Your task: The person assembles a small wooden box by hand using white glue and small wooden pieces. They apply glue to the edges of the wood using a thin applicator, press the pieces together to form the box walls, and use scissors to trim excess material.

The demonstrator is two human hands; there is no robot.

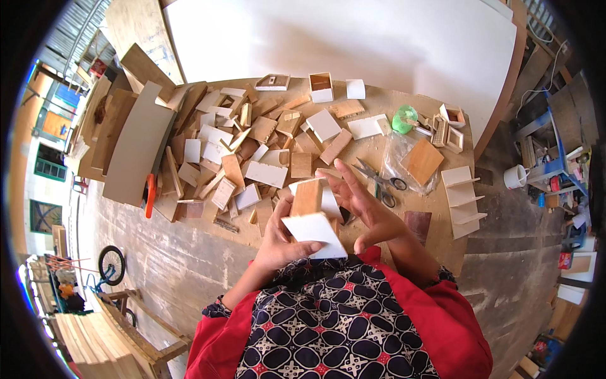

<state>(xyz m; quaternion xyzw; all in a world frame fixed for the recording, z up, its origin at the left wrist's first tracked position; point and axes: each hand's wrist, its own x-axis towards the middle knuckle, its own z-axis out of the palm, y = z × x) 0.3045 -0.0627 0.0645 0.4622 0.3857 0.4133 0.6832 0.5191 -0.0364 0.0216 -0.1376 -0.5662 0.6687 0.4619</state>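
Observation:
In front of my chest, my left hand (275,239) is closed around a small wooden assembly (313,231). A slanted white face shows at its near end, a brown wood block (307,198) makes up its middle, and more white panel shows behind. My thumb presses on the white face's lower edge. My right hand (380,222) hovers just right of the piece, fingers and thumb spread, nothing visible in it. Past that hand, scissors (377,180) with dark handles lie on the worktable (243,235).
Wood and white-faced offcuts (268,174) are heaped at the left and middle of the table. A green plastic container (404,119), a brown square board (423,162) on clear plastic and a white slotted panel (462,202) lie right. An orange-handled saw (150,196) rests at the left edge.

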